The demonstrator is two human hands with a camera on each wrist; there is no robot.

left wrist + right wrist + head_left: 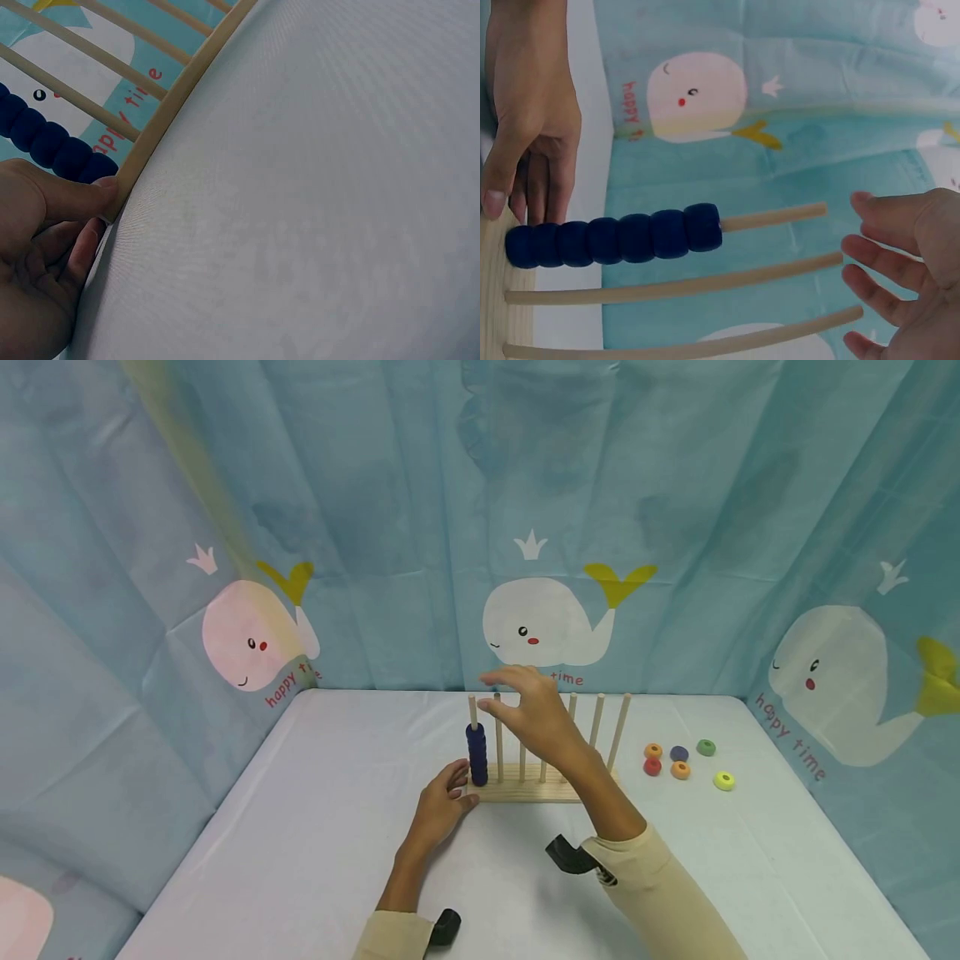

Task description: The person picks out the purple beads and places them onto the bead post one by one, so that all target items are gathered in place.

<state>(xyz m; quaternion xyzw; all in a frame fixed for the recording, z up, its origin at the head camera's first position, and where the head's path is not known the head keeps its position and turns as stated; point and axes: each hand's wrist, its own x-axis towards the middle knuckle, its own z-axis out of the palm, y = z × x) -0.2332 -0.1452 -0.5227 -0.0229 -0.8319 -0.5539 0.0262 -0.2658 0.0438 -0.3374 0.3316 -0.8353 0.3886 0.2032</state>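
A wooden bead rack with a row of upright pegs stands on the table. Its leftmost peg carries a stack of several dark blue beads, and the top of that peg shows bare above them. My left hand holds the left end of the rack's base, thumb on the front face and fingers round the end. Above the pegs is my right hand, thumb and fingers spread apart with nothing between them. In the right wrist view this hand is just beyond the peg tips, apart from them.
Several loose beads lie on the table right of the rack: two orange, one of them nearer, a red bead, a purple bead, a green bead and a yellow bead. A whale-print curtain hangs behind the white table.
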